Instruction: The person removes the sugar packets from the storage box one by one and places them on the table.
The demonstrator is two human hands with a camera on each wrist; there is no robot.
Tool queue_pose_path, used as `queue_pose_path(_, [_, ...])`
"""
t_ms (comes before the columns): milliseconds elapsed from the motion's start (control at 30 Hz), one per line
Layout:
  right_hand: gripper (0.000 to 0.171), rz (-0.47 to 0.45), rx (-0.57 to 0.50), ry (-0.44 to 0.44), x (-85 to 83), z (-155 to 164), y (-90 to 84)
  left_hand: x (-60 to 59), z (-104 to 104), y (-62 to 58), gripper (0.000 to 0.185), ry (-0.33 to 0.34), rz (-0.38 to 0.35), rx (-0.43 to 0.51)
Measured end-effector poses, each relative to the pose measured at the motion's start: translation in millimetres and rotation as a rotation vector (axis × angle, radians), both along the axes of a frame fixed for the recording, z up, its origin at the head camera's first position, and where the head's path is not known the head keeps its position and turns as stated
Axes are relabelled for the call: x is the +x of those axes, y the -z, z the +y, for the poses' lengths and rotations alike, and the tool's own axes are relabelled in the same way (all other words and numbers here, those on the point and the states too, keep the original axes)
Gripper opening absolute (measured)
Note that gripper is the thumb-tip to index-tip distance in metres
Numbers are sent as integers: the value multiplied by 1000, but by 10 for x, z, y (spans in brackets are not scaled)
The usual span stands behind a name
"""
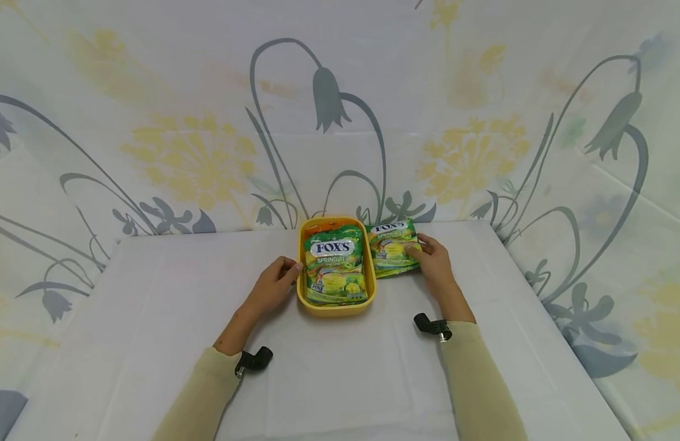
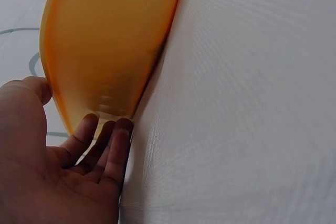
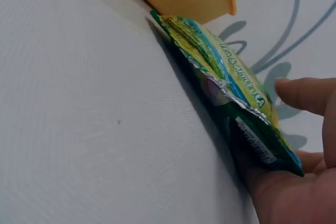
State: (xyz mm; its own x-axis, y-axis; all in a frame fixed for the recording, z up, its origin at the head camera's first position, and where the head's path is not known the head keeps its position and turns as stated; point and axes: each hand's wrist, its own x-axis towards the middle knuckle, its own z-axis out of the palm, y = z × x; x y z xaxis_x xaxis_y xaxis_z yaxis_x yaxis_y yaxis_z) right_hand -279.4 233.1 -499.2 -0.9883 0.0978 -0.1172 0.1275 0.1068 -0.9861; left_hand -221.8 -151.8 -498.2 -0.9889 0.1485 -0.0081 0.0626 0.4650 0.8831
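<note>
- Table [image 1: 152, 343]: I log one flat surface under a white cloth, with a floral backdrop [image 1: 196, 153] of grey stems and yellow blooms hanging behind and to both sides.
- Yellow tray [image 1: 336, 308]: I see it at mid-table near the far edge, rounded corners, standing flat on the cloth; in the left wrist view its orange-yellow wall fills the upper part.
- Candy bag in tray [image 1: 335, 263]: green and yellow, marked FOX'S SPRING TEA, lying face up inside the tray and covering most of its floor; a second packet edge shows beneath it at the far end.
- Second candy bag [image 1: 392, 248]: same print, outside the tray, just beside its right wall, one edge lifted off the cloth in the right wrist view.
- Right hand [image 1: 436, 266]: I note it grasping the second candy bag, fingers under and thumb over its right edge.
- Left hand [image 1: 273, 285]: fingers [image 2: 107, 150] loosely curled, tips touching the tray's left wall; it grasps nothing.
</note>
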Motion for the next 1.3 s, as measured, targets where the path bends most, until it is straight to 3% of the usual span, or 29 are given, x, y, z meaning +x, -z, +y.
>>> queue_pose_path(233, [79,-4,204,-65,-7,17,-8,-18,-1,28,46,-1,0,-5])
queue_pose_path(467, [76,66,505,-66,48,-15,-89,-13,15,30,43,-12,-9,-2])
queue_pose_path(633, [69,113,617,-65,64,-41,-160,-4,11,18,44,-9,-5,-6])
queue_pose_path(1000, [60,255,667,-88,118,-111,-367,-3,2,7,44,-3,-2,-9])
queue_pose_path(1300, [57,290,527,-125,184,-276,-515,-14,4,12,43,-8,-4,-1])
